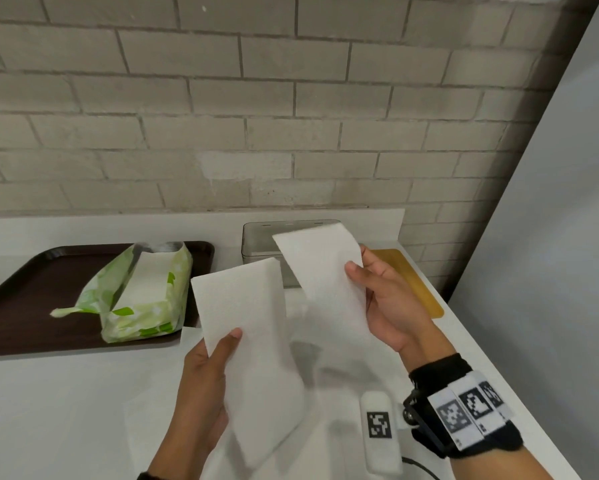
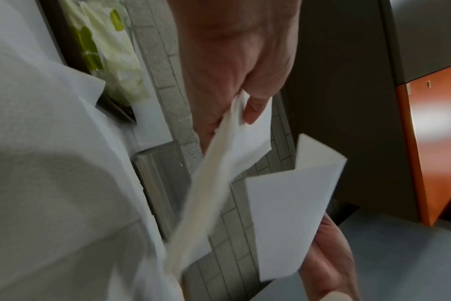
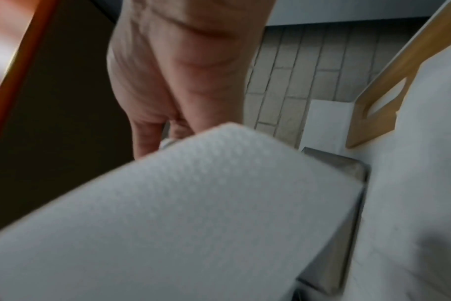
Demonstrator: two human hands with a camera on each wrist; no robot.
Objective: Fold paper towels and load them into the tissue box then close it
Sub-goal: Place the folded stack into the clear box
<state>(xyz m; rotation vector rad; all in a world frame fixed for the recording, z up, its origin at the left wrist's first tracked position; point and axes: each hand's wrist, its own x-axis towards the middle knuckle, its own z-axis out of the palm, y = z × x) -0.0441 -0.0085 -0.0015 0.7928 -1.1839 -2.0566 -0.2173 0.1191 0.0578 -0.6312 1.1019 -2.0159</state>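
I hold two white paper towels above the counter, and they look like separate sheets. My left hand [image 1: 222,344] pinches the lower half of a long folded towel [image 1: 246,323], thumb on its front face. My right hand [image 1: 358,263] grips a second towel [image 1: 326,271] by its right edge, higher and further back. The left wrist view shows the left hand [image 2: 240,106] pinching its towel [image 2: 234,146] beside the other sheet [image 2: 291,213]. A grey metal tissue box [image 1: 260,247] stands open behind the towels. The wooden lid [image 1: 416,282] lies to its right.
A green-and-white pack of paper towels [image 1: 142,292] lies torn open on a dark brown tray [image 1: 31,306] at the left. A white device with a black marker [image 1: 379,431] lies near the front edge. A brick wall runs behind, and the counter's edge runs along the right.
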